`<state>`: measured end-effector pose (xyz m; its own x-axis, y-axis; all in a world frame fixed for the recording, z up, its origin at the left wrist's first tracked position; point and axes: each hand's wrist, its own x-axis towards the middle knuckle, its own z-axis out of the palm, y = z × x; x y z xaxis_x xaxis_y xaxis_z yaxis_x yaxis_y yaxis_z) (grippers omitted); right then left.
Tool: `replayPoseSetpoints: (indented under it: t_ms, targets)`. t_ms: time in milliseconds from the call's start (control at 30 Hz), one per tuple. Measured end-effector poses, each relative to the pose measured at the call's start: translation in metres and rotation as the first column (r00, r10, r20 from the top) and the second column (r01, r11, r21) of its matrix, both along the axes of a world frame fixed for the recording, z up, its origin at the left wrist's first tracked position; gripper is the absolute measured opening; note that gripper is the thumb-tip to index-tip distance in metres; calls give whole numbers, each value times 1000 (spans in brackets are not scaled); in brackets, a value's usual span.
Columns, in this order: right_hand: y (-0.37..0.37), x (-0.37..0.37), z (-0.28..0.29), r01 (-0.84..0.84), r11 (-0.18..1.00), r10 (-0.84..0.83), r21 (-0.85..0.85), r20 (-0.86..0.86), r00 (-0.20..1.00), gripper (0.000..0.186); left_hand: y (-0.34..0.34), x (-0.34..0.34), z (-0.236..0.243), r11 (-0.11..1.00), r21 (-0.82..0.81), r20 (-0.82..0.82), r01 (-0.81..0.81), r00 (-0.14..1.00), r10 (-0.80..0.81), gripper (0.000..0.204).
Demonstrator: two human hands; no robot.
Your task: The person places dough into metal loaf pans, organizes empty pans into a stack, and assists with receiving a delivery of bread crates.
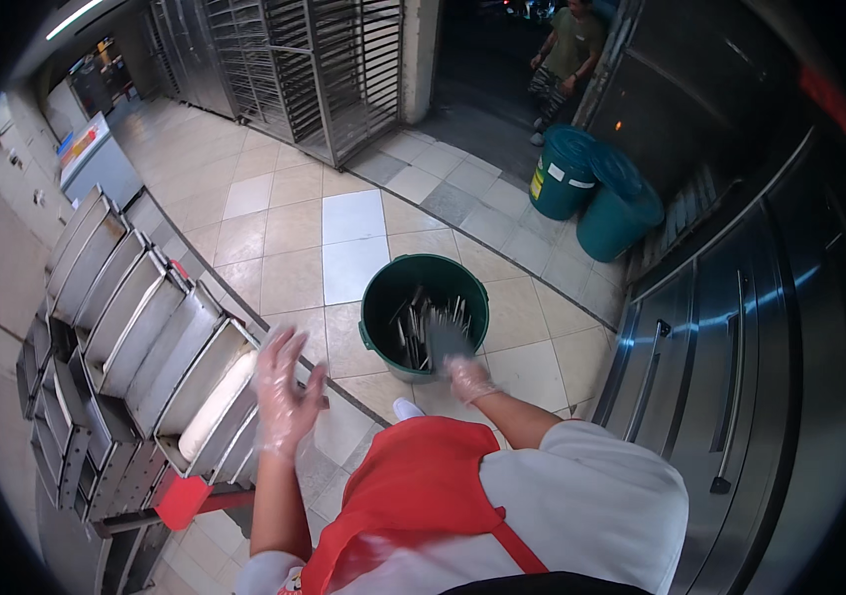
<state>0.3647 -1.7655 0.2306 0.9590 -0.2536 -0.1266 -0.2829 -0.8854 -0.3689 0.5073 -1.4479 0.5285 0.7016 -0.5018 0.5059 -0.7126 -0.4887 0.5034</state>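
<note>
My right hand (469, 381), in a clear plastic glove, grips a dark grey flat plate (449, 340), blurred by motion, over a green round bin (375, 297). Inside the bin stand several thin, flat metal pieces (411, 327). To the left, my left hand (289, 393) is raised, gloved too, with its fingers apart and nothing in them. It is beside a stack of long metal loaf pans (150, 332). A pale loaf or dough (220, 405) lies in the pan nearest that hand.
Two lidded green bins (564, 174) stand at the back right, near a doorway where another person (571, 55) walks. Tall metal racks (294, 69) line the back. Steel doors with long handles (700, 357) run along the right. A white chest (101, 164) stands far left.
</note>
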Motion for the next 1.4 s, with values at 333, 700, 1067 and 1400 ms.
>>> replayPoseSetpoints:
  t_ms: [333, 700, 1067, 1400]
  targets:
    - [-116, 50, 151, 359, 919, -363, 165, -6, 932, 62, 271, -72, -56, 592, -132, -115, -795, 606, 787, 46]
    - [-49, 224, 187, 462, 454, -567, 762, -153, 810, 66, 283, -11, -63, 317, -134, -809, -939, 288, 511, 66]
    - [-28, 393, 182, 265, 505, -32, 821, -289, 957, 65, 274, 32, -72, 206, -66, -879, -976, 155, 451, 68]
    - [209, 317, 183, -47, 350, 194, 936, -23, 981, 58, 248, 51, -43, 197, 69, -870, -978, 38, 491, 79]
